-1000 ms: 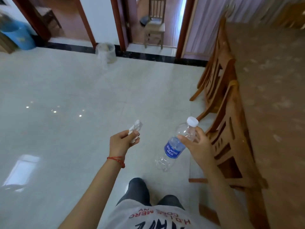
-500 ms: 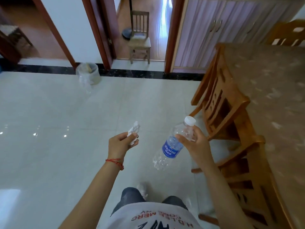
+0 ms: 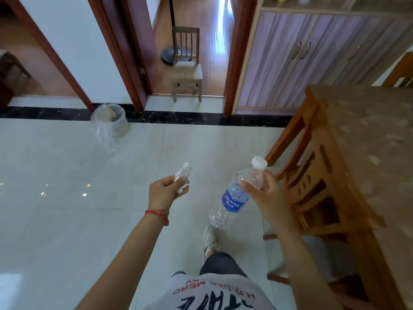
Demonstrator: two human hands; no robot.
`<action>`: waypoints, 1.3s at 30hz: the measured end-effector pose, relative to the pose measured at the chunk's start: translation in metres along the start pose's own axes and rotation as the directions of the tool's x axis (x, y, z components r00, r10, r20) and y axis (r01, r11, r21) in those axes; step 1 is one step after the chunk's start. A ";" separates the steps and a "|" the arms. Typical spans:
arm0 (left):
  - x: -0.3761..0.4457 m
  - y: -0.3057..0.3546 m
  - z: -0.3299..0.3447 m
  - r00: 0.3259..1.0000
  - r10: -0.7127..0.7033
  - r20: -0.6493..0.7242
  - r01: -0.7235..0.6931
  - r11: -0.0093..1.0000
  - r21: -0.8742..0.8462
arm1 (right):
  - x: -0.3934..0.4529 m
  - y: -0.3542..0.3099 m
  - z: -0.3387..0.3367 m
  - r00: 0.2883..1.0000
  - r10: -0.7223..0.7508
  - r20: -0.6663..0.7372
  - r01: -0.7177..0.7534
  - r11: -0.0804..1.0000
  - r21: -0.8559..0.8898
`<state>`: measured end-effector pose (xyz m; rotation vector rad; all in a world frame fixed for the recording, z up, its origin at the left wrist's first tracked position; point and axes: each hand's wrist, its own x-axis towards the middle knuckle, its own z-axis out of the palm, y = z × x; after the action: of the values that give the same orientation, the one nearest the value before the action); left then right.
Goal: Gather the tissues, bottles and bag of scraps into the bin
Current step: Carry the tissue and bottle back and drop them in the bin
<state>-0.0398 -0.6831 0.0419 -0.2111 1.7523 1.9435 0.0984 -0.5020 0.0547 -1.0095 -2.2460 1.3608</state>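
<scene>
My left hand (image 3: 165, 190) pinches a crumpled white tissue (image 3: 183, 173) at waist height over the floor. My right hand (image 3: 266, 193) grips the neck of a clear plastic bottle (image 3: 232, 198) with a blue label and a white cap, its base pointing down and left. Far ahead on the left, against the black floor border, stands a small bin (image 3: 111, 118) lined with a clear plastic bag that spills down its front. Something pale lies inside the bin.
A wooden table (image 3: 375, 153) with a patterned top fills the right side, with wooden chairs (image 3: 317, 186) tucked along its edge. A small wooden chair (image 3: 187, 70) stands in the doorway ahead. Cabinets (image 3: 308, 57) line the far right wall. Glossy tiled floor (image 3: 67, 198) stretches to the left.
The view has moved forward and turned left, so the bin and doorway appear closer. Both hands keep their hold on the tissue and the bottle.
</scene>
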 end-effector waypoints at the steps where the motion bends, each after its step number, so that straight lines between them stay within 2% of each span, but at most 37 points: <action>1: 0.015 0.006 0.010 1.000 -0.002 0.000 0.002 1.000 0.004 | 0.020 -0.003 -0.001 1.000 -0.008 0.005 0.008 1.000 -0.010; 13: 0.182 0.080 0.113 1.000 0.004 0.017 -0.005 0.996 0.086 | 0.223 -0.029 0.004 0.998 0.059 0.020 -0.059 0.998 0.027; 20: 0.301 0.120 0.172 0.996 -0.028 0.088 0.019 0.994 0.104 | 0.347 -0.037 0.021 0.995 0.085 -0.059 -0.085 0.996 0.010; 30: 0.459 0.192 0.244 0.977 -0.064 0.205 0.038 0.991 0.127 | 0.499 -0.063 0.037 0.976 0.144 -0.163 -0.122 0.983 0.138; 35: 0.514 0.208 0.283 0.966 -0.105 0.235 0.071 0.987 0.147 | 0.560 -0.063 0.031 0.963 0.218 -0.158 -0.210 0.976 0.066; 39: 0.553 0.217 0.321 0.962 -0.135 0.239 0.099 0.983 0.157 | 0.609 -0.058 0.024 0.962 0.175 -0.209 -0.180 0.984 -0.005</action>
<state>-0.5446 -0.2348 0.0398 -0.0182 1.6647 1.6725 -0.3628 -0.0993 0.0440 -1.3244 -2.0635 1.2344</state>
